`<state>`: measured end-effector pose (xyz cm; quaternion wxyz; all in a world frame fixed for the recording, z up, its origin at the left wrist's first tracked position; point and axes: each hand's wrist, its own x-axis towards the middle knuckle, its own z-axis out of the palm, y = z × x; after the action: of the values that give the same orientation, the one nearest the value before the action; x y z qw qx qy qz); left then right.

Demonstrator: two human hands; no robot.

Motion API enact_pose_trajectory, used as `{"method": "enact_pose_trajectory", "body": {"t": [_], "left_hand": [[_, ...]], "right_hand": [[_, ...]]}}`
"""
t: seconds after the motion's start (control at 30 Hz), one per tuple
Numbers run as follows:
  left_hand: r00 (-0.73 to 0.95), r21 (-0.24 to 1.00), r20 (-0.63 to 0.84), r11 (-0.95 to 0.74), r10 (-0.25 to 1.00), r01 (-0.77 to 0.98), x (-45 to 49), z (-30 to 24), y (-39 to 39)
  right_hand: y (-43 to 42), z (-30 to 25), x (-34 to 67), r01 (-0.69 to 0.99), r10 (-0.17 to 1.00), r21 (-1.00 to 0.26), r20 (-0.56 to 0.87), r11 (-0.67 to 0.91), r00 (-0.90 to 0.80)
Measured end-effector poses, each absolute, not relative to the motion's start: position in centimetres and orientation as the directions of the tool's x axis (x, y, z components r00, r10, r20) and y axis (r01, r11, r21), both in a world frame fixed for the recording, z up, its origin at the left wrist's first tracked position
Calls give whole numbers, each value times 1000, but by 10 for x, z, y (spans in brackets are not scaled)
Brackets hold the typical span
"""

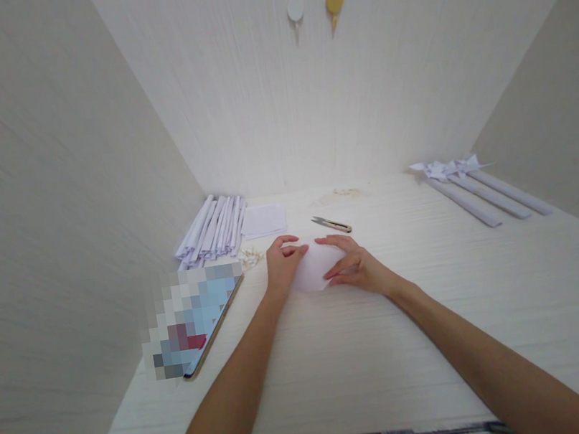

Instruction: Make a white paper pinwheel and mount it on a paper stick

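Between my two hands, above the middle of the white tabletop, is a small sheet of white paper (312,274). My left hand (284,265) pinches its upper left edge between thumb and fingers. At the opposite side, my right hand (351,262) grips the paper with its fingers bent round the right edge. Just beyond them lies a pair of thread snips (332,224), blades pointing left. A small heap of thin pale sticks (250,257) sits to the left of my left hand. Behind that heap is a stack of white paper sheets (263,221).
Many rolled white paper tubes (213,228) are piled at the back left. A phone with a blurred screen (211,316) leans at the left. Paper pinwheels on tube handles (463,191) lie at the right. Two round hooks (295,9) hang on the back wall.
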<state>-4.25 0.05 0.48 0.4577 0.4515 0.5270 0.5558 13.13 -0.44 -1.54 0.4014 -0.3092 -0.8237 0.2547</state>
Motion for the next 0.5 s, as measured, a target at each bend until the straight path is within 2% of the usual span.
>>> {"method": "enact_pose_trajectory", "body": {"t": [0.17,0.3,0.5], "left_hand": [[-100,998,56,-58,993,-12,-41,6,-1],[-15,997,76,-76,997,7,-36,5,-4],[46,999,10,-8,999,-44,-31,6,-8]], "right_hand": [[-6,-12,129,309,752,-701,500,642,-429],[-4,-12,126,270,812,-776,485,571,-324],[-4,-9,125,245,882,-852,414,463,-226]]}}
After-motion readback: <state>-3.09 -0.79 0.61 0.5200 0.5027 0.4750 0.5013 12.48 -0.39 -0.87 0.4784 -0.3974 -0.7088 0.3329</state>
